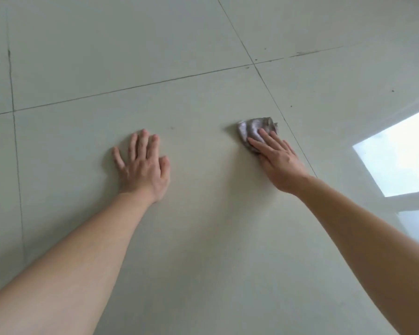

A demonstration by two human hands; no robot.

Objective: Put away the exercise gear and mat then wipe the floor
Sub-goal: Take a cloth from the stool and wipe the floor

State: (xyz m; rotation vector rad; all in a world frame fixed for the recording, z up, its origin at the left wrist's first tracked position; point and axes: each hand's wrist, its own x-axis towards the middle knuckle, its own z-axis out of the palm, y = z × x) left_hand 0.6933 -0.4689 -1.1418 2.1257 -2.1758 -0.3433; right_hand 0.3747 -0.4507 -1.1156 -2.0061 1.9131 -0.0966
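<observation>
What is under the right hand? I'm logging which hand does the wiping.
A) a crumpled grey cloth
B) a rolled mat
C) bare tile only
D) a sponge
A: the right hand lies flat with its fingers on a crumpled grey cloth pressed to the tiled floor.

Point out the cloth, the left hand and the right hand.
cloth [253, 128]: head view, on the bunched grey fabric beyond the fingertips.
left hand [143, 165]: head view, on the back of the hand, flat on the floor.
right hand [279, 160]: head view, on the back of the hand pressing the cloth.
</observation>
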